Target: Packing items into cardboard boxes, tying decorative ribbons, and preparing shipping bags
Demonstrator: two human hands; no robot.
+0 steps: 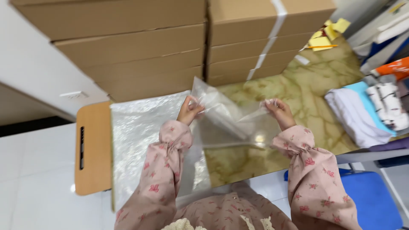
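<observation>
— Hands, state?
— Left hand [188, 110] and right hand [279, 111] well apart, each pinching an upper corner of a clear plastic bag [230, 117] stretched between them

— Surroundings?
— Bubble wrap sheet [136, 132] under the left hand; stacked cardboard boxes [170, 47] beyond both; folded clothes [366, 113] right of the right hand

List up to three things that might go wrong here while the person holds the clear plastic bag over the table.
1. The clear plastic bag is thin and is pinched only at its top corners by the left hand and right hand; it could slip or tear.
2. The bubble wrap hangs past the table edge and might slide off.
3. The folded clothes lie near the table's right side and could be knocked down.
</observation>
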